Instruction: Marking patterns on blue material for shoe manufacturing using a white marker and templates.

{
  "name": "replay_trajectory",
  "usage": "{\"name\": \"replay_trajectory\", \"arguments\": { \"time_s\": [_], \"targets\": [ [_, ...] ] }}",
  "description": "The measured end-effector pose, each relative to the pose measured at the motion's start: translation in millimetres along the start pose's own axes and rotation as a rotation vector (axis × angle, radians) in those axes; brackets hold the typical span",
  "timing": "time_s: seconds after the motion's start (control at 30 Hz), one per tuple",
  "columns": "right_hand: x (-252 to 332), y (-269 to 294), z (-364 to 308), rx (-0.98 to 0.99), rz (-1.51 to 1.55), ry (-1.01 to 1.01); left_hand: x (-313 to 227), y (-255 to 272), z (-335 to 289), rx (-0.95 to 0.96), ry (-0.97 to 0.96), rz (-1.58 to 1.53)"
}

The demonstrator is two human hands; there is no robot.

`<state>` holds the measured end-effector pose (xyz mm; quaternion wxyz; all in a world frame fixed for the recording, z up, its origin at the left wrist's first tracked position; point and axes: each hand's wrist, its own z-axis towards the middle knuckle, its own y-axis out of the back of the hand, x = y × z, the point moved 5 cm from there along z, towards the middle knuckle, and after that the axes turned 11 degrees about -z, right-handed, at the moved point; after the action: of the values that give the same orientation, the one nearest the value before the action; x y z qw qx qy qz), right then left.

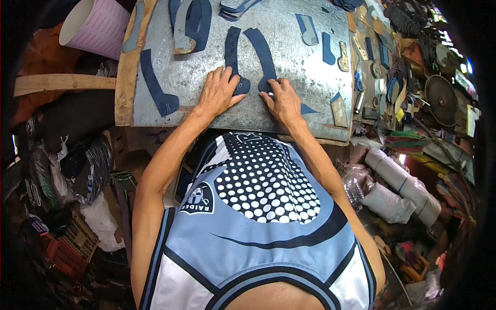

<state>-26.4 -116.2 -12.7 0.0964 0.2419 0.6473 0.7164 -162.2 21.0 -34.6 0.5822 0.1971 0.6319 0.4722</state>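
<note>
Two curved navy strips [262,49], broad-footed; left hand [218,90], right hand [284,102] touching one each; can't make out grip.

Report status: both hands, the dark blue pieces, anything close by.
Left hand on left curved strip. Right hand on wide end of right curved strip. Both flat on metal tabletop, apart. Blue triangular scrap beside right hand.

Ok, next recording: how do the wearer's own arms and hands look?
The left hand and right hand are ungloved, with no watch or wristband visible. Both forearms are uncovered; the sleeveless jersey is grey-blue with white side panels, dark trim and a black-and-white dotted front.
</note>
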Motion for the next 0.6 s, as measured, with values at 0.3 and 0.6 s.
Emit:
{"name": "replay_trajectory", "arguments": {
  "time_s": [0.3, 0.6],
  "targets": [
    [-13.6, -0.1, 12.0, 0.066, 0.014, -0.044, 11.9, 18.9, 7.8, -0.168, -0.013, -0.229],
    [39.1, -15.4, 1.6, 0.210, 0.901, -0.526, -25.2, 1.6, -18.5, -0.230, 0.045, -0.565]
  ]
}}
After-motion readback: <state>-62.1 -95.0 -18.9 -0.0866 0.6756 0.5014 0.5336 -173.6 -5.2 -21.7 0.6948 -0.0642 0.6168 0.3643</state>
